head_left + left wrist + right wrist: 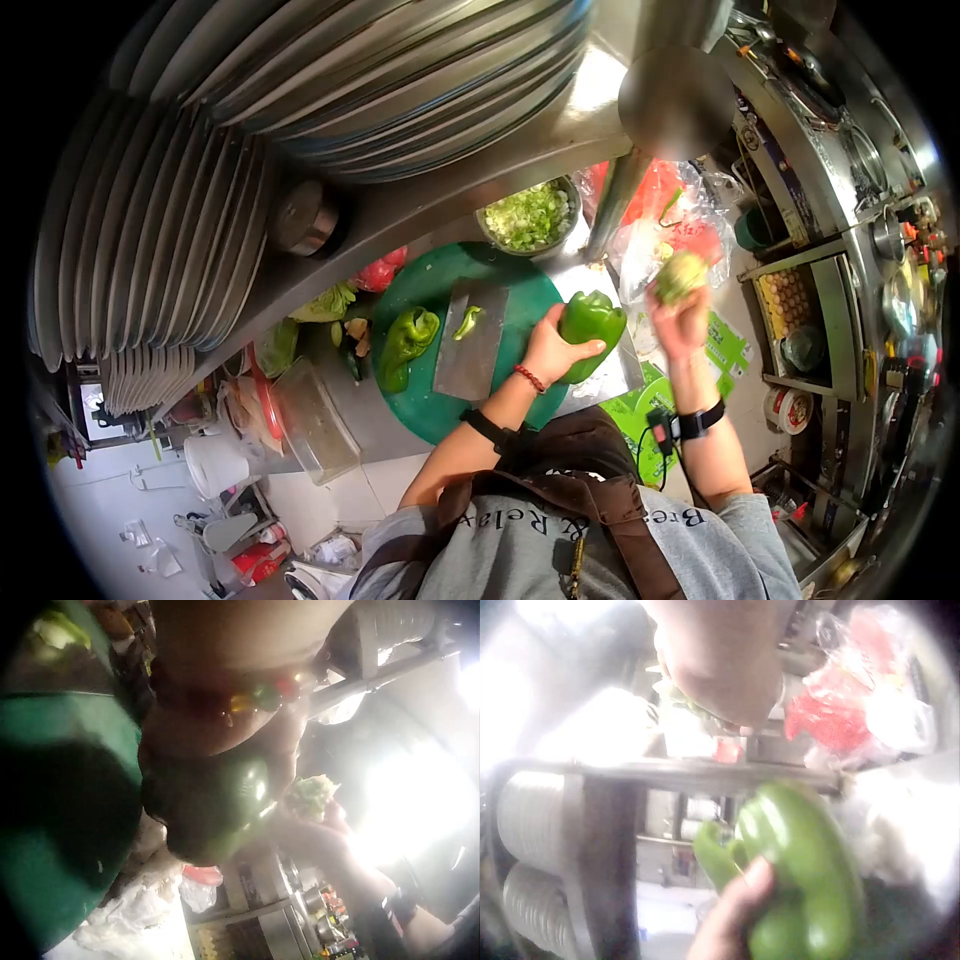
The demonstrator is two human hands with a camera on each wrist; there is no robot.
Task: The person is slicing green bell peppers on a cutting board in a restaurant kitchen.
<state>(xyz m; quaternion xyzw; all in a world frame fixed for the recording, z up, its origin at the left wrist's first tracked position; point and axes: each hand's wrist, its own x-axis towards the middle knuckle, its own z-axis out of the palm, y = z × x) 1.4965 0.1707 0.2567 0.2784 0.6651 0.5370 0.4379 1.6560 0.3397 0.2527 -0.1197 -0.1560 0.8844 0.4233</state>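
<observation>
My left hand (552, 350) grips a large green bell pepper (592, 318), its thumb across the near side. The right wrist view shows that pepper (802, 862) with a curled flap at one end. Off to the right, my right hand (682, 325) is raised and holds a pale green, ragged clump (682, 275) that looks like a pepper core. On the round green cutting board (530, 290) lies a cleaver (468, 365) with a thin green strip (467, 322) on its blade. Left of the blade rests another green pepper (408, 345), misshapen.
Stacked plates (150, 230) crowd a metal shelf (400, 205) overhead, and a post (618, 205) stands beyond the board. Behind the board sits a metal bowl (577, 205) of chopped greens. Red and clear plastic bags (665, 235) lie beyond my right hand; a clear tub (315, 420) is at left.
</observation>
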